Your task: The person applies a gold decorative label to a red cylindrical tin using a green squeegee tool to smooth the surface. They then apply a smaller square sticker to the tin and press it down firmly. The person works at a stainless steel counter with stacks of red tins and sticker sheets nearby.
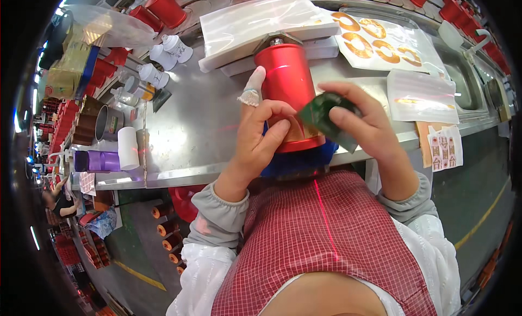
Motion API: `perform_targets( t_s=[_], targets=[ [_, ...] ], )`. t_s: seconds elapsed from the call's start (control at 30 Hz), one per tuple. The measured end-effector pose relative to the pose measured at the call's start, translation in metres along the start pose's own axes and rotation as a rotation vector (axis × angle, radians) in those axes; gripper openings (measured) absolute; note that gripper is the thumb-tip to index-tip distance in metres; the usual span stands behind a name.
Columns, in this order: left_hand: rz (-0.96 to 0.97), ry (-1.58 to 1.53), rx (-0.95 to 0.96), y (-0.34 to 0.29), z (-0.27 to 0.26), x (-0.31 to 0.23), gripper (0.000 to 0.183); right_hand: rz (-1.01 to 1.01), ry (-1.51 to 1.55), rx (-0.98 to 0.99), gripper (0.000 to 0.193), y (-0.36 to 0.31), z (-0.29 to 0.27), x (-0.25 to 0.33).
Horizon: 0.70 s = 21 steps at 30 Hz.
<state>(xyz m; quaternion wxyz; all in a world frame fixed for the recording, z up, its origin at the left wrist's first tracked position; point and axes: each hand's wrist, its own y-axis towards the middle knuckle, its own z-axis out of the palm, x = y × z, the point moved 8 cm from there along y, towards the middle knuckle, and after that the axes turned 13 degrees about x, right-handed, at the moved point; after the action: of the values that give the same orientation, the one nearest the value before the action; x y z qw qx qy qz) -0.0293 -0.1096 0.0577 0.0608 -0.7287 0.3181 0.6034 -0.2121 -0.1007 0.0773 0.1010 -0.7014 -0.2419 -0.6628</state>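
Red checked apron (321, 223) fronted the counter (190, 115); a red cylinder (283, 71) lay at its near edge. The right grip (361, 120) clamped a dark green tool (321, 112); the left grip (258, 134) touched the cylinder, whether pinching its gold patch (294, 133) unclear. Smoothing seemed unfinished; more gold labels (356, 45) lay unused.

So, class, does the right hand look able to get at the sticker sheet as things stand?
Probably yes: the sticker sheet lies beyond the right hand, with bare table between, though the hand holds a green piece it may need to put down.
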Motion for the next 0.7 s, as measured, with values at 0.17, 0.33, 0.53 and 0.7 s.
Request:
perform_targets(
  t_s=[0.17, 0.33, 0.53, 0.7],
  targets=[
    [0.076, -0.074, -0.023, 0.000, 0.000, 0.001, 0.013, -0.042, -0.403, 0.045, 0.026, -0.003, 0.006, 0.013],
    [0.006, -0.291, -0.014, -0.001, 0.005, 0.009, 0.013, -0.107, -0.662, -0.024, 0.032, 0.011, 0.037, 0.026],
    [0.055, -0.087, -0.088, -0.011, 0.001, 0.014, 0.029, -0.071, -0.845, -0.058, 0.032, 0.016, 0.047, 0.029],
    [0.057, 0.012, -0.115, -0.043, 0.016, 0.015, 0.065, -0.058, -0.871, -0.081, 0.026, 0.017, 0.048, 0.029]
  ],
)
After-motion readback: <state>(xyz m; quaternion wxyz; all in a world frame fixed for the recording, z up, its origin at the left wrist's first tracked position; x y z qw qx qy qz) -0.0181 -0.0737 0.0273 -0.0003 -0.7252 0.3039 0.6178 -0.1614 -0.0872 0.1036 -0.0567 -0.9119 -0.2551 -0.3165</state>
